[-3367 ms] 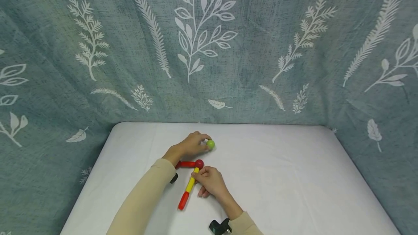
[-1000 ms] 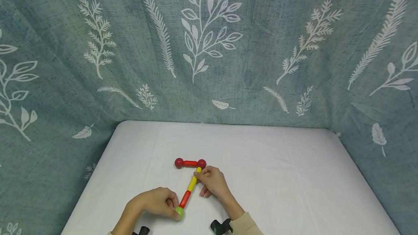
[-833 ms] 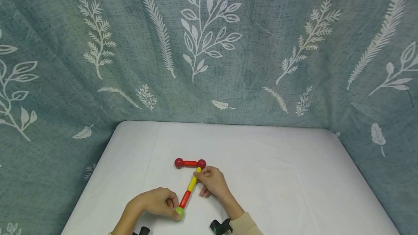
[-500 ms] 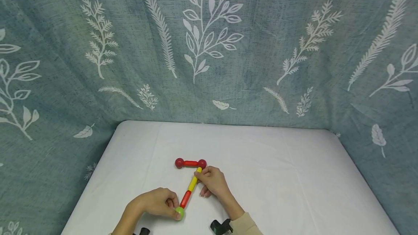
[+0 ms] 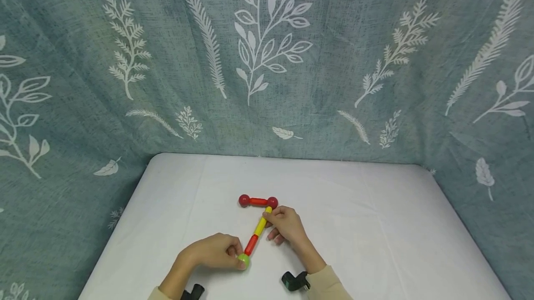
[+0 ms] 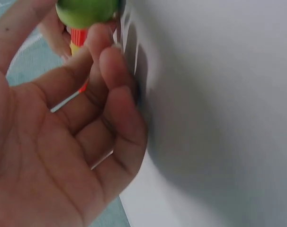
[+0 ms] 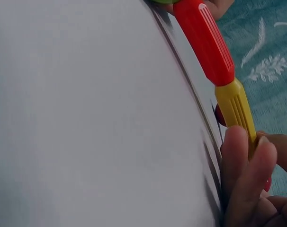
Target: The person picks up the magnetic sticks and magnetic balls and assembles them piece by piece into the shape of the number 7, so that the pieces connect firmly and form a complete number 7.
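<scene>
My left hand (image 5: 217,251) pinches a green ball (image 5: 244,261) between thumb and fingers, low on the table. The ball touches the near end of a red rod (image 5: 251,245), which joins end to end with a yellow rod (image 5: 260,226). My right hand (image 5: 288,226) pinches the yellow rod near its far end. Beyond it, a dark red ball (image 5: 272,202) meets the yellow rod. Another red rod (image 5: 258,201) runs left from that ball to a second dark red ball (image 5: 244,200). In the right wrist view, fingers (image 7: 264,156) cover part of the yellow rod (image 7: 237,106).
A white-covered table (image 5: 354,226) lies under everything. Behind it hangs a green-blue leaf-patterned cloth (image 5: 317,119). Black wrist devices (image 5: 294,281) sit at both wrists, close above the tabletop.
Earlier my left hand brought the green ball from the far side to the near red rod's end. Since half a second ago, both hands and the whole joined chain have shifted right and slightly away.
</scene>
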`<control>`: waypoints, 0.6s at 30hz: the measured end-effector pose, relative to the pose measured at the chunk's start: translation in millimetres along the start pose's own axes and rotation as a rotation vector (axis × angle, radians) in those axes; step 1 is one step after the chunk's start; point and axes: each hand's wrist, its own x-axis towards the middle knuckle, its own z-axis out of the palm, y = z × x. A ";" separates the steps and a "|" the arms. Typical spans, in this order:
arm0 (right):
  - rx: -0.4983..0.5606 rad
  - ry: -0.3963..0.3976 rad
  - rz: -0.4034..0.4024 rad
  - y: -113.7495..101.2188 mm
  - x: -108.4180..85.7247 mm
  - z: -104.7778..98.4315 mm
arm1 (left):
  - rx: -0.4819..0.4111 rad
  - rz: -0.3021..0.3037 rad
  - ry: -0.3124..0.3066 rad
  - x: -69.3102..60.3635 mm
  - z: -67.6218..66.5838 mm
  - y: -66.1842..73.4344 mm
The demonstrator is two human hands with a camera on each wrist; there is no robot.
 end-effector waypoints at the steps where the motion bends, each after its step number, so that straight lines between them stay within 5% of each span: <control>1: -0.009 0.014 0.004 -0.2 1.6 -5.4 | 0.005 0.007 0.008 4.7 1.6 3.0; 10: -0.091 0.110 0.043 1.5 16.2 -53.7 | 0.042 0.052 0.060 45.2 18.2 29.3; 18: -0.133 0.147 0.077 6.2 23.0 -86.8 | 0.074 0.082 0.086 68.6 31.0 48.5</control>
